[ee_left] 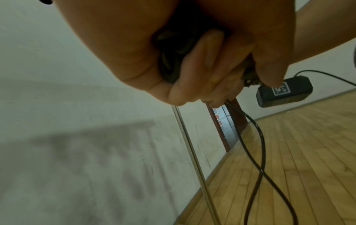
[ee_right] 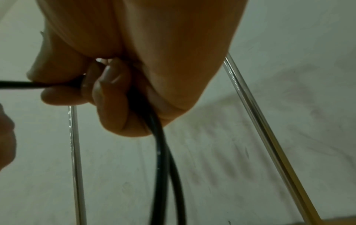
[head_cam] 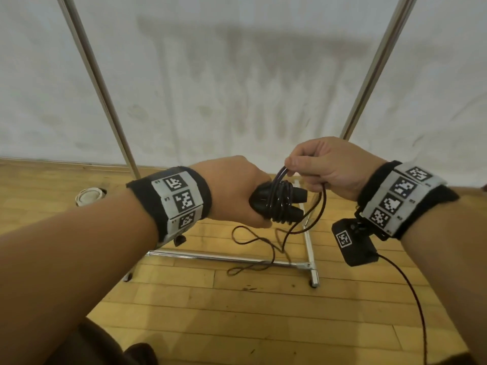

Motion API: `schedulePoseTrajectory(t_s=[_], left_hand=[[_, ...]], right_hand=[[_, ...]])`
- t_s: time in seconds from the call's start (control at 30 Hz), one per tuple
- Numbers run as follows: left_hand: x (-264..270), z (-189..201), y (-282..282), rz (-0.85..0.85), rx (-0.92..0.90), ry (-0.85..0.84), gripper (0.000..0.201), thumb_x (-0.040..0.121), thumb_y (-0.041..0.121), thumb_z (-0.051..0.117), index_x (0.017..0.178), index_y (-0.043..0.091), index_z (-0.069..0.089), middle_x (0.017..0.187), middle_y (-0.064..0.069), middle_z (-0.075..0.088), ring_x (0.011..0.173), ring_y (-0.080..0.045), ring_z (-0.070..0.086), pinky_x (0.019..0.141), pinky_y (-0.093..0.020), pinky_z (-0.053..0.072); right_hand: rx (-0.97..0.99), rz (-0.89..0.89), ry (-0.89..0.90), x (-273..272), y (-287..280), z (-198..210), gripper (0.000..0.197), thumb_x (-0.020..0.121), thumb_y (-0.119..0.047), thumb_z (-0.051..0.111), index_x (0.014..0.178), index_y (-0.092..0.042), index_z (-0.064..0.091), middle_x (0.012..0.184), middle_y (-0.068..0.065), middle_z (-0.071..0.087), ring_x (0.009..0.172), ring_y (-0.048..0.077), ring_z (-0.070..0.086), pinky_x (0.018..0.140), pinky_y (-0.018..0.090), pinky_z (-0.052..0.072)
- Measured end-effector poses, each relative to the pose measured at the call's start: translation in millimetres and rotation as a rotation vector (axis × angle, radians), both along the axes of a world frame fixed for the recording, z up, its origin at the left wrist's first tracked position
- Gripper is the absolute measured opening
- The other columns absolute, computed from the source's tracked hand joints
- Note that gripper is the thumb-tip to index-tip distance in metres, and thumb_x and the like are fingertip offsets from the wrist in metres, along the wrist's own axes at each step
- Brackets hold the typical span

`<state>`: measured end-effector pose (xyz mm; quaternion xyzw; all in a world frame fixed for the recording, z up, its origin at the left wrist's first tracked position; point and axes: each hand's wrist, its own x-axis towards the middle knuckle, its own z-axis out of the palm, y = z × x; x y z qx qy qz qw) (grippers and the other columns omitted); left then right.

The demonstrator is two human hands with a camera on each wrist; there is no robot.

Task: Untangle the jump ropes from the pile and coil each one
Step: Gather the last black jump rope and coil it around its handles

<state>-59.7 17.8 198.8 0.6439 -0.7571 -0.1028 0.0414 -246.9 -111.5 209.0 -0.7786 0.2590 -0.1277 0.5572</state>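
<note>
My left hand (head_cam: 247, 196) grips the two black handles (head_cam: 297, 196) of a jump rope side by side, with several turns of black cord (head_cam: 279, 204) wound around them. Just above and to the right, my right hand (head_cam: 316, 164) pinches a doubled strand of the same cord (ee_right: 159, 144) between thumb and fingers. The loose cord (head_cam: 253, 241) hangs from both hands and trails in loops on the wooden floor. In the left wrist view my left hand (ee_left: 192, 73) is wrapped around the dark handles (ee_left: 169, 60), and the hanging strands (ee_left: 258, 152) cross below it.
A metal rack stands ahead, with two upright poles (head_cam: 105, 101) (head_cam: 374, 75) and a base frame (head_cam: 311, 248) on the wooden floor (head_cam: 237, 312). A stained white wall (head_cam: 237, 75) is behind it. A small round white object (head_cam: 88, 196) lies at the left.
</note>
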Motion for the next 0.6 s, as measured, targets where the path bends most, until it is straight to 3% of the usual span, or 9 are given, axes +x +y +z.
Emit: schedulePoseTrajectory(t_s=[0.07,0.1,0.17,0.27,0.33,0.4,0.47,0.53,0.6], left_hand=[[-2,2,1,0.032,-0.047,0.077,0.039,0.077,0.07,0.075,0.077,0.038,0.054,0.065,0.013,0.066,0.069,0.011,0.06,0.05,-0.009,0.04],[-2,4,1,0.07,-0.083,0.147,0.04,0.073,0.072,0.074,0.076,0.036,0.056,0.072,0.022,0.068,0.072,0.015,0.059,0.054,-0.006,0.041],[1,5,-3,0.2,-0.189,0.278,0.039,0.07,0.07,0.073,0.074,0.034,0.059,0.076,0.042,0.062,0.07,0.017,0.059,0.054,-0.001,0.039],[19,3,-16,0.444,-0.282,0.251,0.028,0.077,0.05,0.076,0.07,0.028,0.06,0.057,0.007,0.063,0.053,-0.002,0.06,0.038,-0.013,0.035],[28,-1,-20,0.512,-0.158,0.069,0.023,0.082,0.04,0.076,0.073,0.025,0.062,0.063,0.005,0.062,0.055,-0.007,0.058,0.045,-0.022,0.037],[26,-10,-21,0.478,0.03,-0.102,0.019,0.085,0.036,0.075,0.078,0.023,0.063,0.069,0.003,0.065,0.061,-0.013,0.061,0.049,-0.025,0.039],[13,-18,-20,0.388,0.14,-0.21,0.016,0.088,0.033,0.072,0.081,0.027,0.06,0.072,0.005,0.065,0.061,-0.011,0.06,0.049,-0.024,0.037],[-3,-21,-18,0.25,0.122,-0.264,0.022,0.091,0.032,0.07,0.08,0.033,0.051,0.072,0.008,0.062,0.059,-0.008,0.057,0.048,-0.022,0.035],[-16,-20,-13,0.1,0.074,-0.261,0.031,0.092,0.032,0.069,0.075,0.036,0.043,0.069,0.009,0.06,0.059,-0.005,0.054,0.049,-0.021,0.033]], right_hand=[[0.053,-0.033,0.002,-1,3,-11,0.053,0.084,-0.045,0.07,0.094,0.007,0.065,0.076,0.017,0.043,0.063,0.031,0.034,0.054,0.03,0.04],[0.079,-0.052,0.018,0,6,-17,0.055,0.091,-0.041,0.066,0.101,0.013,0.061,0.082,0.017,0.045,0.064,0.031,0.035,0.055,0.03,0.04],[0.095,-0.07,0.109,2,16,-31,0.049,0.104,-0.036,0.053,0.107,0.013,0.06,0.073,0.014,0.043,0.056,0.025,0.037,0.054,0.03,0.044],[-0.022,0.1,0.409,5,36,-39,0.041,0.108,-0.04,0.044,0.109,-0.003,0.063,0.069,0.001,0.046,0.055,0.014,0.044,0.056,0.032,0.053],[-0.265,0.272,0.628,8,49,-30,0.029,0.107,-0.041,0.044,0.112,-0.02,0.062,0.078,-0.002,0.055,0.062,0.012,0.053,0.062,0.033,0.056],[-0.548,0.347,0.652,14,56,-12,0.028,0.106,-0.044,0.043,0.106,-0.027,0.064,0.086,-0.007,0.061,0.074,0.011,0.058,0.068,0.031,0.051],[-0.76,0.328,0.587,15,55,9,0.031,0.105,-0.044,0.045,0.097,-0.025,0.068,0.083,-0.006,0.063,0.075,0.009,0.058,0.069,0.026,0.046],[-0.815,0.26,0.507,10,47,23,0.03,0.102,-0.046,0.052,0.09,-0.025,0.071,0.078,-0.004,0.065,0.071,0.009,0.058,0.068,0.028,0.047],[-0.717,0.183,0.416,1,34,27,0.025,0.096,-0.048,0.063,0.087,-0.027,0.073,0.077,-0.005,0.069,0.071,0.008,0.061,0.072,0.031,0.05]])
